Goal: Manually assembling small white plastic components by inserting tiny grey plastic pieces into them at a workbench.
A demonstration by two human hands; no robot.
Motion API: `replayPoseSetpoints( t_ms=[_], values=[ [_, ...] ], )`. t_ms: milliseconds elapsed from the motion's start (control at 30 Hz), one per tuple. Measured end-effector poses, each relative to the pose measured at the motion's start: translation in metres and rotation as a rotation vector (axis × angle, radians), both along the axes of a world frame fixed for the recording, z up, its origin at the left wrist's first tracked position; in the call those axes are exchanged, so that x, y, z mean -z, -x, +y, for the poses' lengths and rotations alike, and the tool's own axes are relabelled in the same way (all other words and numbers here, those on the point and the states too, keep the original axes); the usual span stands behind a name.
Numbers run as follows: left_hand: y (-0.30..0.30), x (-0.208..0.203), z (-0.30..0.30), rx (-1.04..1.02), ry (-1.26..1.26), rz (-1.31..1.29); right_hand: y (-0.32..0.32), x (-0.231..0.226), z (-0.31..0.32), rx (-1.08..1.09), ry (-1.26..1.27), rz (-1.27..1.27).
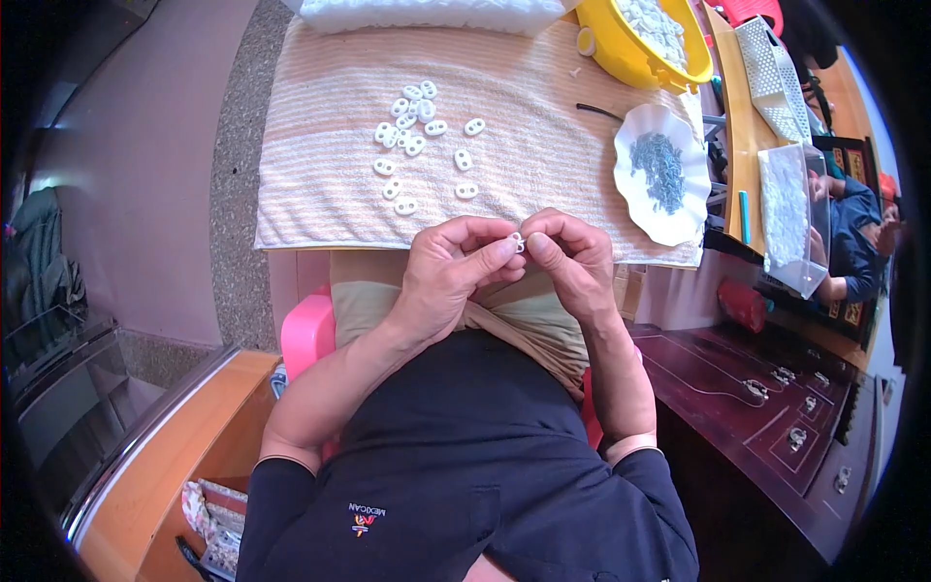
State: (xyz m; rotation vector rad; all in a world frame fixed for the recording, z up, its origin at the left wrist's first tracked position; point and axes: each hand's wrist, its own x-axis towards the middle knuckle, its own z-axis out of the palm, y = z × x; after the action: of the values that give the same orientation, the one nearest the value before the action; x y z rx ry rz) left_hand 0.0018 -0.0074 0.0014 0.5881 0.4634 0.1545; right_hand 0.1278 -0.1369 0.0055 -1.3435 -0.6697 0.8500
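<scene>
Just over the table's near edge, a small white plastic piece [519, 242] is pinched between my hands. My left hand [448, 270] has thumb and forefinger closed on its left side. From the right, the thumb and forefinger of my right hand [580, 264] meet at the same piece; whether they also hold something tiny is hidden. Beyond my left hand, several white oval pieces with two holes [415, 146] lie scattered and partly heaped on a striped towel [320, 184]. A white wavy-rimmed dish [665, 229] to the right holds a pile of small dark metal bits, perhaps screws [659, 167].
At the far right of the table stands a yellow tub [621, 53] full of white pieces. A clear bag of white parts [427, 15] lines the far edge. A thin black strip [599, 111] lies near the dish. Another person [858, 233] sits at right beside a clear bin [800, 218].
</scene>
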Motion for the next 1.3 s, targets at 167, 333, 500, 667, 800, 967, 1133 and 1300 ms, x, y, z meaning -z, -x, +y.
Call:
replayPoseSetpoints(
  t_ms=[167,333,500,667,800,967,1133,1300],
  values=[
    [0.0004,0.0012,-0.0007,-0.002,-0.001,-0.008,0.0004,-0.0007,-0.0001,-0.004,0.013,0.026],
    [0.0006,0.0011,-0.001,-0.004,-0.001,-0.004,0.001,-0.0015,0.0004,-0.005,0.006,0.037],
    [0.0008,-0.0004,-0.0008,-0.003,-0.001,0.008,0.001,-0.001,0.0001,-0.002,0.019,0.017],
    [0.0008,-0.0006,-0.0012,-0.013,-0.004,0.009,0.0004,-0.001,0.0002,0.0,0.046,-0.081],
    [0.001,-0.0001,-0.0016,-0.016,-0.033,0.015,0.0018,-0.0038,0.0004,0.015,0.077,-0.16],
    [0.0014,0.0002,-0.002,-0.007,-0.059,0.008,0.0021,-0.007,0.0016,0.01,0.098,-0.144],
    [0.001,0.0008,-0.0034,-0.012,-0.065,0.007,0.0024,-0.0062,0.0026,0.016,0.12,-0.158],
    [0.0017,0.0022,-0.0053,-0.035,-0.069,0.009,0.0046,-0.0052,0.0038,0.019,0.111,-0.134]
  ],
)
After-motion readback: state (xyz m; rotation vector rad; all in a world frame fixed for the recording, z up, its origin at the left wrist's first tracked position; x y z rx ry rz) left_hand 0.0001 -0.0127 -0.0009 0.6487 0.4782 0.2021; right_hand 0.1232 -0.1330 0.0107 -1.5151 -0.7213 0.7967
